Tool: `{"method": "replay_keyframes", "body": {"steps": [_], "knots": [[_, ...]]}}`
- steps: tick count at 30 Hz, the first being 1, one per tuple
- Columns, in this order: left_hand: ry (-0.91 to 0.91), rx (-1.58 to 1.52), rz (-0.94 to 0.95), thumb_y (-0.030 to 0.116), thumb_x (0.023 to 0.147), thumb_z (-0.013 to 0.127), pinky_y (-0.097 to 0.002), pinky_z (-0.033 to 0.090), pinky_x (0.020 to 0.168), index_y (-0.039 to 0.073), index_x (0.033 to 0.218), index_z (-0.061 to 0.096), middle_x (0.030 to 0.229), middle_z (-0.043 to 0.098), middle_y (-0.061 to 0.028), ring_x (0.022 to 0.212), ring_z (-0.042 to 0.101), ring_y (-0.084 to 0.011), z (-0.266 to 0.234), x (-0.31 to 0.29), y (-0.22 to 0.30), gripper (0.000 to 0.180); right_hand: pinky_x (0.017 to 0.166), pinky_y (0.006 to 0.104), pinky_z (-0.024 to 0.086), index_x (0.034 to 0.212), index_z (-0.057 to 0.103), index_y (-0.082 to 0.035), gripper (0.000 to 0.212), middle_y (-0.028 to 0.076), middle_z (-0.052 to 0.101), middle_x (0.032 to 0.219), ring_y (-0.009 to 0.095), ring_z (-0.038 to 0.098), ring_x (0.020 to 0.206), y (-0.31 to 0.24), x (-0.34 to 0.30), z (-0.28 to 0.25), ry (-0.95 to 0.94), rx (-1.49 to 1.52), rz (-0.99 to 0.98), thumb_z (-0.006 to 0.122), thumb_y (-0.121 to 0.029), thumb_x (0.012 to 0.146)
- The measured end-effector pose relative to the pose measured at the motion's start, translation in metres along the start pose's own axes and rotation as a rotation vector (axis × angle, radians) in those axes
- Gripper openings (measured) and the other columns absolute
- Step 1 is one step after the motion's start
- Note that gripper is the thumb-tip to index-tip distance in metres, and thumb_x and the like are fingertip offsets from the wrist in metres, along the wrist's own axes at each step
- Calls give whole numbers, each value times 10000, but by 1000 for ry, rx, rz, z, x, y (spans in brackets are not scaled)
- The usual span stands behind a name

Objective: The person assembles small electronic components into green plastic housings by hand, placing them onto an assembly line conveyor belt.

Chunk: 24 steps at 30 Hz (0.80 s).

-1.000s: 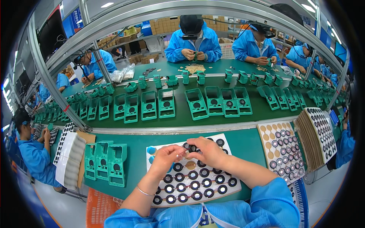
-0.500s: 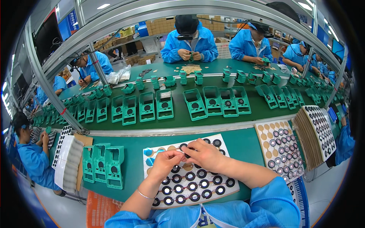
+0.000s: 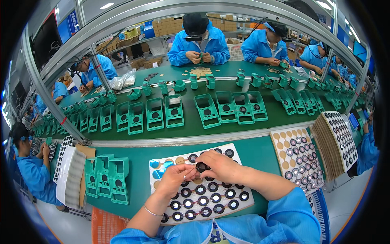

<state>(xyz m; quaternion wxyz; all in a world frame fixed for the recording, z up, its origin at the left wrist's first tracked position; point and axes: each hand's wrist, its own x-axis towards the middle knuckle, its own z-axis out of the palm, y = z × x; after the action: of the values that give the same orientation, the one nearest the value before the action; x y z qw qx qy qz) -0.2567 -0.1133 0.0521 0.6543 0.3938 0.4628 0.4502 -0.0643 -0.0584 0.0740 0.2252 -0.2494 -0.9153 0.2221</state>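
R hand pinching a blk disc over foam sheet; L hand just beside, thumb + fingertips pressed tog., can't tell on what. Sheet w/ rows of blk discs on grn table; 3 grn cases to L.

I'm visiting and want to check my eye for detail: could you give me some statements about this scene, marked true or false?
1. The right hand holds a black disc. True.
2. The left hand wears a blue glove. False: it is bare, with a bracelet at the wrist.
3. The near table is red. False: the table is green.
4. Three green cases are on that table, left of the white tray. True.
5. The co-worker straight across wears a yellow cap. False: the cap is black.
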Motion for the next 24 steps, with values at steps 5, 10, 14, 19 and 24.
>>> {"method": "replay_keyframes", "body": {"steps": [5,10,14,19,24], "knots": [[-16,-11,27,106,845,629,-194,414,617,-10,933,641,811,655,-60,671,521,-72,-6,3,-4,146,866,381,439,1050,531,-44,399,114,539,1072,306,505,1024,-3,2,0,-13,-71,-67,702,-187,719],[-8,-19,31,94,842,627,-195,404,608,-16,904,638,796,655,-66,651,516,-75,-10,4,-9,126,808,369,461,997,537,-34,366,118,528,1007,301,500,976,-4,3,-1,4,-140,-135,697,-186,706],[-11,6,45,98,838,634,-199,408,613,-7,887,638,785,652,-61,656,525,-78,-13,3,-9,116,819,365,457,1023,538,-33,376,121,534,1021,303,503,990,2,4,4,5,-51,-138,700,-169,712],[-28,-16,29,136,834,644,-207,417,621,11,896,633,781,648,-54,663,538,-82,-16,0,-5,140,742,326,482,1086,545,-61,357,92,548,992,235,548,879,3,4,0,-58,177,-77,679,-90,757],[-12,-93,-23,143,833,637,-213,423,634,16,889,632,778,643,-52,662,539,-87,-18,0,-4,139,695,287,483,1082,556,-62,332,69,544,930,176,554,791,3,9,-1,-101,258,26,672,-74,770]]}}
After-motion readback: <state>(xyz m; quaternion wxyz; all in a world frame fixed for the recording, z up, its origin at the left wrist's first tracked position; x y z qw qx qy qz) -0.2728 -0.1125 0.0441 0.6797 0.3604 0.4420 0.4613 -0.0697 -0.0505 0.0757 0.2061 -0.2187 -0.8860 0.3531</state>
